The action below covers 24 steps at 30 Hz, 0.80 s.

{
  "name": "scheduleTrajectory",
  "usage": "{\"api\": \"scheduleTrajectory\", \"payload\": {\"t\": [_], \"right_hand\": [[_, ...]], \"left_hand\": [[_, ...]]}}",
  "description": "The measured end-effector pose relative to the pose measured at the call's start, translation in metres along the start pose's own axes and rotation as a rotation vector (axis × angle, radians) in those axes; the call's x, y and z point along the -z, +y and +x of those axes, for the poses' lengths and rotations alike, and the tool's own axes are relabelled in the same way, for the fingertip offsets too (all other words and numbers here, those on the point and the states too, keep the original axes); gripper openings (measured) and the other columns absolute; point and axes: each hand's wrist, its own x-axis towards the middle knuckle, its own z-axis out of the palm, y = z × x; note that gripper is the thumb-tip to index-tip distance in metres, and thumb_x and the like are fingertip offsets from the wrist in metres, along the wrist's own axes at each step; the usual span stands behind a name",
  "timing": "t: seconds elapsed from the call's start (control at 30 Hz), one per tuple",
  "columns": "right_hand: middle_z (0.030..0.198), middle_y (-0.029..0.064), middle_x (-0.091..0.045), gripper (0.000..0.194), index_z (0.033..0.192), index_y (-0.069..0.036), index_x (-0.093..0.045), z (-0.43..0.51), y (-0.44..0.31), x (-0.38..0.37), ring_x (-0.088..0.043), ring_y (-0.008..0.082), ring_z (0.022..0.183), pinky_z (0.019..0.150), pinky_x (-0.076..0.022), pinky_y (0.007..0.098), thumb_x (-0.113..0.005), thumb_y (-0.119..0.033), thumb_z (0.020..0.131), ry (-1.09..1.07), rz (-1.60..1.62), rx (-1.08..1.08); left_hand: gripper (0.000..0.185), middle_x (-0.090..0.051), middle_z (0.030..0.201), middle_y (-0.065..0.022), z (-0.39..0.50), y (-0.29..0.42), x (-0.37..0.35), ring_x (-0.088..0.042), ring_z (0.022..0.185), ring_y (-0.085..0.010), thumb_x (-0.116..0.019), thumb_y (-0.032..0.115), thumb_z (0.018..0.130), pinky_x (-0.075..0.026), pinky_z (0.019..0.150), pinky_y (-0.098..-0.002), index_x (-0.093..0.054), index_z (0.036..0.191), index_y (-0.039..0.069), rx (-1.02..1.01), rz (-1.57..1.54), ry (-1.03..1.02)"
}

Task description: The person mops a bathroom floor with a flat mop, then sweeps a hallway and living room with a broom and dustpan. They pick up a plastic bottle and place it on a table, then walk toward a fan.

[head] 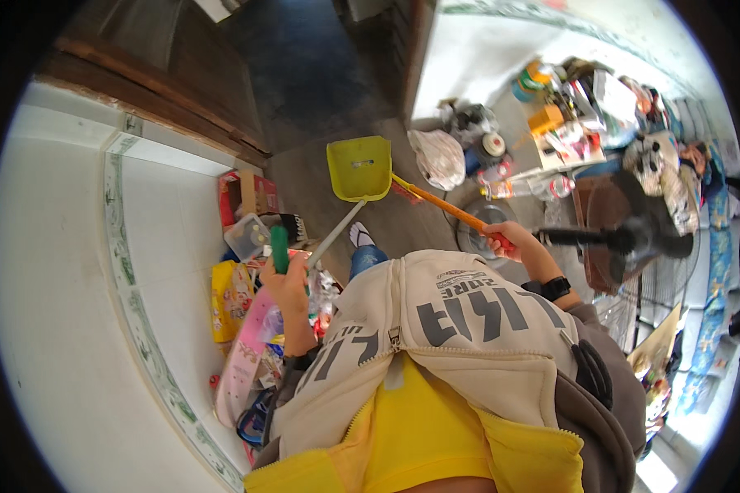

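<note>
My left hand (pixel 288 280) grips the upper end of a long-handled dustpan, by its green handle (pixel 279 249). A pale pole runs from there to the yellow-green dustpan (pixel 361 169), whose pan lies over the grey floor in front of me. My right hand (pixel 509 240) is closed on the red end of an orange broom handle (pixel 447 206). The handle slants down to the broom head (pixel 407 189), which is beside the pan's right edge and partly hidden by it. A small mark or scrap, too small to name, shows inside the pan.
At left stand a red cardboard box (pixel 231 197), a clear plastic container (pixel 246 237), a yellow bag (pixel 231 302) and a pink skateboard (pixel 246 357). At right are a white plastic bag (pixel 438 159), plastic bottles (pixel 558 187), a cluttered low table (pixel 570 161) and a black standing fan (pixel 635 237). A dark doorway lies ahead.
</note>
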Motion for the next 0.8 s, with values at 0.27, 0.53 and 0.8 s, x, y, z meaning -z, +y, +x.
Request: {"api": "scheduleTrajectory", "payload": {"t": [0.27, 0.53, 0.8], "right_hand": [[0.065, 0.0013, -0.050, 0.022, 0.091, 0.002, -0.054, 0.037, -0.141, -0.123, -0.044, 0.0056, 0.045, 0.037, -0.0339, 0.0168, -0.053, -0.020, 0.091, -0.016, 0.209, 0.044], [0.063, -0.0020, -0.049, 0.024, 0.095, 0.005, -0.053, 0.145, -0.319, -0.198, -0.043, 0.0025, 0.045, 0.037, -0.0326, 0.0150, -0.054, -0.019, 0.091, -0.137, 0.413, 0.072], [0.065, -0.0017, -0.048, 0.022, 0.098, 0.005, -0.044, 0.196, -0.531, -0.280, -0.049, 0.0054, 0.052, 0.044, -0.0411, 0.0179, -0.052, -0.014, 0.091, -0.360, 0.829, 0.043]], "left_hand": [[0.013, -0.051, 0.054, 0.0010, 0.220, 0.051, 0.001, -0.044, 0.043, -0.0045, -0.065, 0.008, 0.077, -0.031, 0.040, -0.0214, -0.057, 0.071, 0.001, -0.006, 0.135, -0.151], [0.015, -0.048, 0.052, 0.0022, 0.435, 0.068, -0.059, -0.039, 0.043, -0.0039, -0.063, 0.008, 0.076, -0.028, 0.041, -0.0215, -0.054, 0.065, 0.003, -0.004, 0.136, -0.113], [0.013, -0.049, 0.053, 0.0004, 0.616, 0.142, -0.145, -0.044, 0.044, -0.0064, -0.063, 0.007, 0.077, -0.032, 0.041, -0.0234, -0.054, 0.067, 0.004, 0.024, 0.241, -0.282]]}}
